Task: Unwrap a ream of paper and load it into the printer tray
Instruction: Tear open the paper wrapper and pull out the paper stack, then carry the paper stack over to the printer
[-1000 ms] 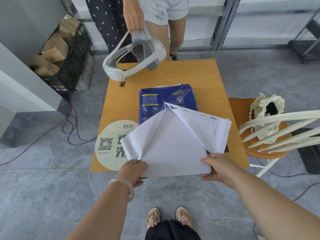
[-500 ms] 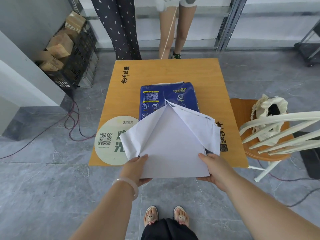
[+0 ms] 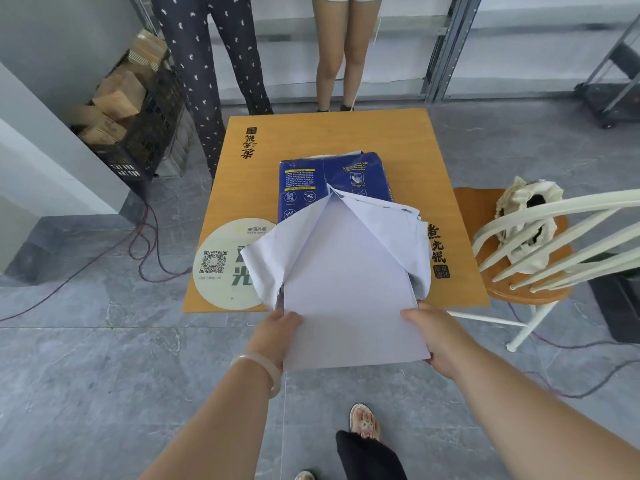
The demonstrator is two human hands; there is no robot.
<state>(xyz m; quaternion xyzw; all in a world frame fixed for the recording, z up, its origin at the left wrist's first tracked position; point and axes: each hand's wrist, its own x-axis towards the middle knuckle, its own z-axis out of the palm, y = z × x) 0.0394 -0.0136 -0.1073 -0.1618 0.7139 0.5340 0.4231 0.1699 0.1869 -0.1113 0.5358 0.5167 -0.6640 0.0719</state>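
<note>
Both hands, left hand [image 3: 277,336] and right hand [image 3: 437,336], fingers gripping paper stack [image 3: 349,306] edges, stack protruding from torn blue wrapper [image 3: 332,181].

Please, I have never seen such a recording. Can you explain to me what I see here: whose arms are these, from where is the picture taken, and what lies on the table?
There is no machine here. A person wears a wide-angle camera on the head, looking forward and down, so the two bare arms are the person's own.

The left hand and the right hand grip the near edge of a stack of white paper, pulled partly over the edge of the orange table. Its torn blue wrapper lies open around the far end. A round sticker with a QR code is on the table. A chair holding a cloth bag stands to the right. No printer is visible.
</note>
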